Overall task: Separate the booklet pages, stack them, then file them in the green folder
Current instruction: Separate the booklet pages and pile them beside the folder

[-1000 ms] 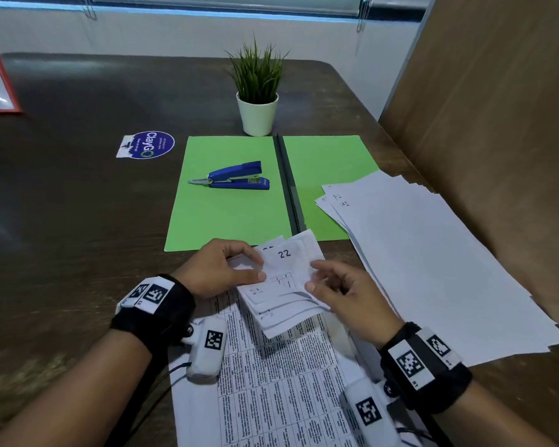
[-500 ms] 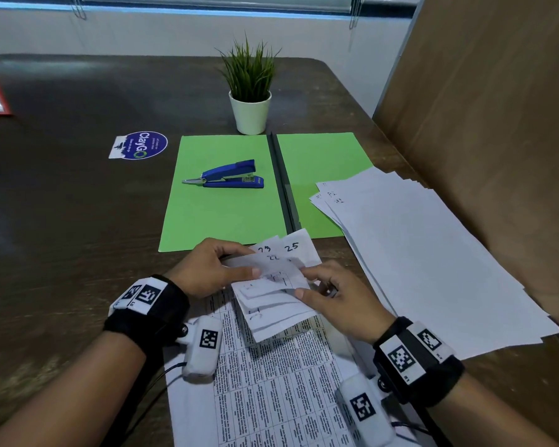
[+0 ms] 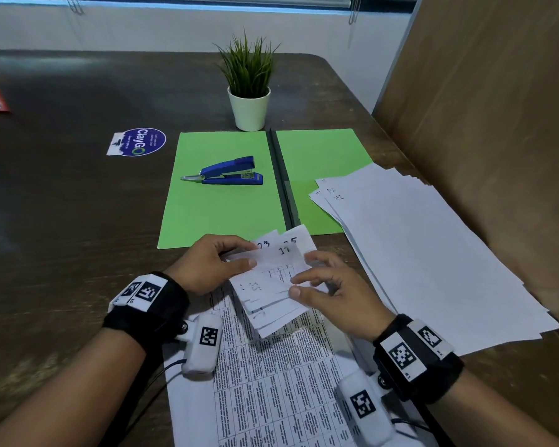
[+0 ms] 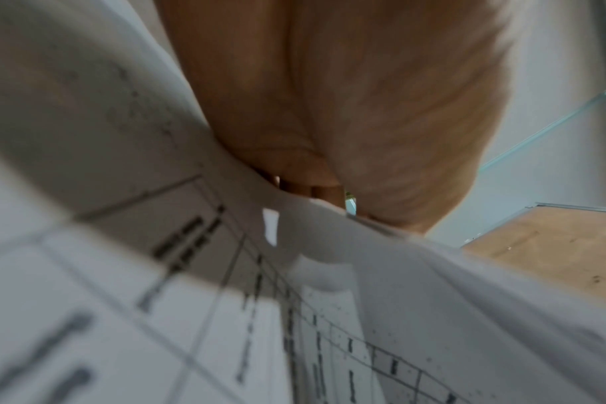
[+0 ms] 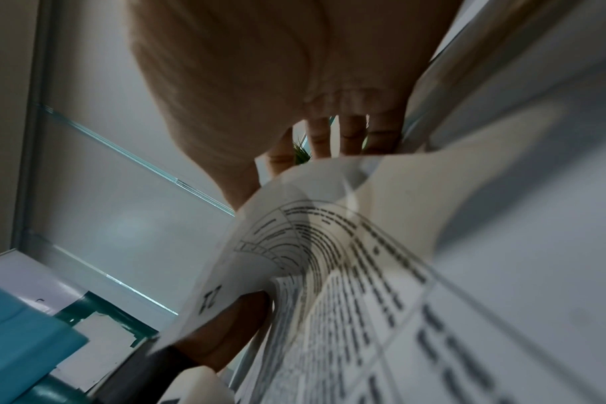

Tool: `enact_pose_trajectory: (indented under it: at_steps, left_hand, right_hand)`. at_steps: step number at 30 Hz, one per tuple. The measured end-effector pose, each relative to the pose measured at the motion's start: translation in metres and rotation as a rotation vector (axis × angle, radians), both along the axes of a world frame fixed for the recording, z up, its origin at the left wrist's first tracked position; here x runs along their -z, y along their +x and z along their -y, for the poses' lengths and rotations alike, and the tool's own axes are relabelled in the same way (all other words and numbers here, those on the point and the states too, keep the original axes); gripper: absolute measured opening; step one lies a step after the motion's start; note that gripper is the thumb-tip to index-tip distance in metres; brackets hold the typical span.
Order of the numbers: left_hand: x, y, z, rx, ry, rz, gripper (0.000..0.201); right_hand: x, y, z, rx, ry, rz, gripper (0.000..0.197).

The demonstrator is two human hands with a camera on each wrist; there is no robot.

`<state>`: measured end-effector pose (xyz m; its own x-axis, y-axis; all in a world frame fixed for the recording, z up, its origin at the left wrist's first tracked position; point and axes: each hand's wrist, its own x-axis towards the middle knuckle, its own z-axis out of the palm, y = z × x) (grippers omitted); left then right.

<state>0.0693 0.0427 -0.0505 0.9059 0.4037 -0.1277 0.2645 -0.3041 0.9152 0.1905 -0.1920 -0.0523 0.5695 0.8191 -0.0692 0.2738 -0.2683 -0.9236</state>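
Note:
The booklet of printed table pages lies at the table's near edge, its far corners folded back and fanned, showing handwritten numbers. My left hand pinches those corners from the left, thumb on top. My right hand pinches the top corner from the right with thumb and forefinger. A spread pile of separated white sheets lies to the right. The green folder lies open beyond my hands. Both wrist views show curled printed paper close up under the palms.
A blue stapler sits on the folder's left half. A potted plant stands behind the folder. A round sticker lies to the left. A brown partition walls off the right side.
My fingers have leafed on through the folded corners: a different numbered corner is now on top, and the right hand has shifted its pinch slightly. Both hands stay in place.

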Motion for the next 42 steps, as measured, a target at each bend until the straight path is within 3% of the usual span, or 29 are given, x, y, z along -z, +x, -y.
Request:
enact_pose_trajectory:
  at_steps: [6, 15, 19, 21, 25, 27, 30, 35, 39, 42]
  left_hand:
    - [-0.001, -0.002, 0.000, -0.019, -0.005, 0.003, 0.005]
    - [-0.002, -0.001, 0.000, -0.035, 0.021, 0.037, 0.007]
    - [-0.002, -0.002, -0.001, -0.024, -0.051, 0.047, 0.045]
    - [-0.003, -0.002, 0.000, -0.031, -0.043, 0.058, 0.039]
    - [-0.003, -0.002, 0.001, -0.040, -0.042, 0.079, 0.031]
    - [-0.001, -0.001, -0.001, -0.049, -0.028, 0.074, 0.030]
    - [0.001, -0.001, -0.001, -0.044, -0.020, 0.066, 0.026]
    - [-0.001, -0.001, 0.002, -0.025, -0.016, 0.069, 0.021]
    - [-0.004, -0.001, 0.004, -0.008, -0.040, 0.041, 0.021]
    - [-0.004, -0.001, 0.003, -0.003, -0.051, 0.058, 0.020]
  right_hand:
    - [0.005, 0.002, 0.000, 0.058, 0.066, -0.030, 0.012]
    - [0.005, 0.002, 0.000, 0.111, 0.104, -0.104, 0.034]
    - [0.008, 0.004, -0.001, 0.143, 0.152, -0.097, 0.045]
    - [0.011, 0.005, -0.001, 0.151, 0.161, -0.101, 0.047]
    - [0.014, 0.006, 0.000, 0.077, 0.129, -0.012, 0.020]
    - [0.014, 0.006, -0.001, 0.043, 0.114, 0.031, 0.016]
    - [0.014, 0.007, 0.000, 0.055, 0.111, 0.029, 0.017]
    - [0.015, 0.008, 0.001, 0.061, 0.102, 0.051, 0.035]
    - [0.016, 0.008, 0.000, 0.039, 0.085, 0.026, 0.022]
    - [0.018, 0.009, 0.001, 0.083, 0.093, 0.066, 0.031]
